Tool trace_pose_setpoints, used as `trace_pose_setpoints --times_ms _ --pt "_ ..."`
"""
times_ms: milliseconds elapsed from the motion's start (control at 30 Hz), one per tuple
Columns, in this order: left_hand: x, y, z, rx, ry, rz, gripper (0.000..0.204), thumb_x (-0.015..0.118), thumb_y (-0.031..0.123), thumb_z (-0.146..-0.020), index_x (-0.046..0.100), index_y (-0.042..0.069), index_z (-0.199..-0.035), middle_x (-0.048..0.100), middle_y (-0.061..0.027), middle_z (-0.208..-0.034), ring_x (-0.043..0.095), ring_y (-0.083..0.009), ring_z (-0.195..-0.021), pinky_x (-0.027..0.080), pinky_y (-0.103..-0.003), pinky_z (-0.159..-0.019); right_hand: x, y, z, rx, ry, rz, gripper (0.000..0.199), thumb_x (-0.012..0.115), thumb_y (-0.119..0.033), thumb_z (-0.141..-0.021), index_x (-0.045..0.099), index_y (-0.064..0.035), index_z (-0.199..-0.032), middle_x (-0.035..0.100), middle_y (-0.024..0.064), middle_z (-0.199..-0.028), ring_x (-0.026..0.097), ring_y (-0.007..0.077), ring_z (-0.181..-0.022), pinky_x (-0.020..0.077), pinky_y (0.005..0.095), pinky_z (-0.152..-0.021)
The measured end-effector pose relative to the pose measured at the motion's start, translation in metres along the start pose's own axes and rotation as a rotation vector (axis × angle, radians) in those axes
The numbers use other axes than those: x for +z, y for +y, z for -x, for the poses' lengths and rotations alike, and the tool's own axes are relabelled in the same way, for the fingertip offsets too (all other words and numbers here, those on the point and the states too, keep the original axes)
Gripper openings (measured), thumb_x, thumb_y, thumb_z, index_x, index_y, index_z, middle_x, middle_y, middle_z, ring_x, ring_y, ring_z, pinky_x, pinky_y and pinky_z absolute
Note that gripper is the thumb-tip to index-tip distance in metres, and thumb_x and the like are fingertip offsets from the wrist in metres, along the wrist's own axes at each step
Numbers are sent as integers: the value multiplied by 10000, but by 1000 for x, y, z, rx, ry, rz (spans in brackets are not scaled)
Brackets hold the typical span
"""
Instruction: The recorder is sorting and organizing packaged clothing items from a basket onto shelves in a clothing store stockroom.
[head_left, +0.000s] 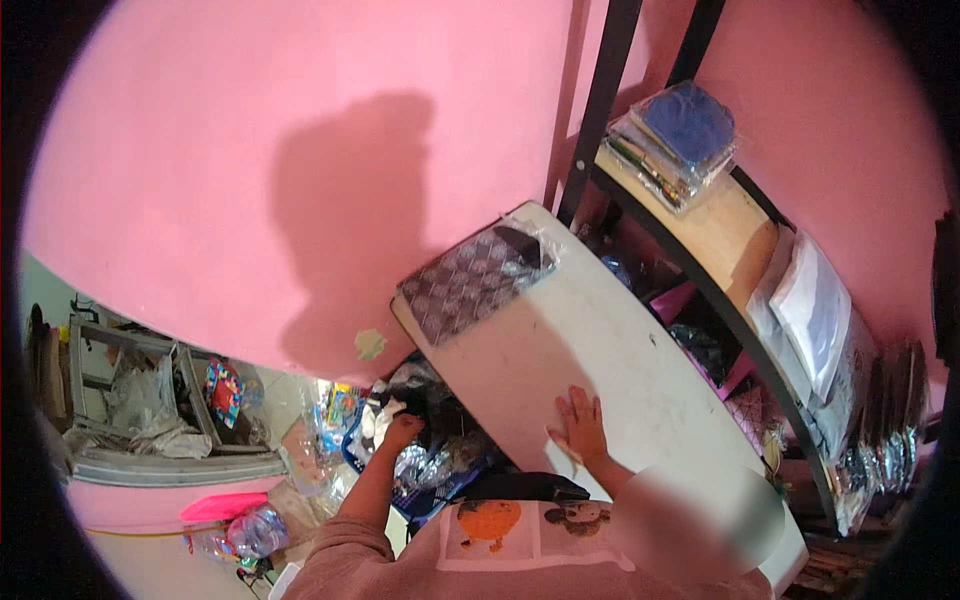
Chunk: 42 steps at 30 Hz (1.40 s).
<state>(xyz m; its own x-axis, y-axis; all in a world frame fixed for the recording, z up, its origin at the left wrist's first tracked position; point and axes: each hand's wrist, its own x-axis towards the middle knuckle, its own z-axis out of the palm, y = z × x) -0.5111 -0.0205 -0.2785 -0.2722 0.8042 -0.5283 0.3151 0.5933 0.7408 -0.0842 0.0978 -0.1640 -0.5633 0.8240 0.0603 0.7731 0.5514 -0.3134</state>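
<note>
My right hand (583,425) lies with its fingers spread on the white tabletop (490,385) and holds nothing. To the left of the table, my left hand (405,430) is down at a blue basket (352,446) filled with dark and plastic-wrapped items. Its fingers look curled closed beside white and black pieces; what they grip, if anything, I cannot make out. A dark patterned flat piece (460,285), partly in clear plastic, rests on the far end of the table.
Right of the table stands a black-framed shelf (740,250) bearing a blue packet (690,122) and clear-wrapped white sheets (812,310). Pink walls (200,180) rise ahead. At the left are a grey frame (180,468), a pink item (222,507) and plastic bags on the floor.
</note>
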Motion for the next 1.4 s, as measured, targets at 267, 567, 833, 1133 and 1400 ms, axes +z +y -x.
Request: trace_pose_setpoints --times_ms 267,567,833,1133,1400 --pt "56 -82 81 -282 -37 11 349 637 343 -738 640 22 -876 654 -136 -804 630 -190 -693 506 -331 -623 -8 19 21 57 92 -39 664 593 -406 -787 405 -38 -1307 282 203 -1416 229 339 -1335 150 539 -1075" --pt "125 -176 183 -250 -241 -513 511 645 464 -662 636 54 -966 629 -206 -1004 593 -361 -967 466 -411 -852 15 -6 77 189 215 -16 526 563 -225 -828 414 -49 -1300 328 175 -1402 275 335 -1318 199 473 -1088" --pt "129 -167 176 -260 -50 -568 446 640 370 -650 630 50 -961 627 -208 -970 601 -353 -941 480 -426 -830 12 -27 102 201 242 -9 480 539 -150 -814 447 -42 -1272 366 188 -1372 311 357 -1292 227 477 -1075" --pt "142 -162 68 158 -57 -776 290 547 124 -733 561 26 -1006 593 -205 -998 596 -375 -910 506 -457 -763 13 -29 94 220 193 25 497 568 -105 -765 460 -33 -1245 371 191 -1369 325 361 -1283 218 493 -1070" --pt "194 -222 -54 285 -95 -972 475 526 132 -801 419 49 -1256 400 -216 -1316 516 -336 -1094 492 -467 -808 15 -31 90 236 142 91 514 518 -32 -732 445 7 -1239 369 242 -1352 337 401 -1266 217 499 -1068"
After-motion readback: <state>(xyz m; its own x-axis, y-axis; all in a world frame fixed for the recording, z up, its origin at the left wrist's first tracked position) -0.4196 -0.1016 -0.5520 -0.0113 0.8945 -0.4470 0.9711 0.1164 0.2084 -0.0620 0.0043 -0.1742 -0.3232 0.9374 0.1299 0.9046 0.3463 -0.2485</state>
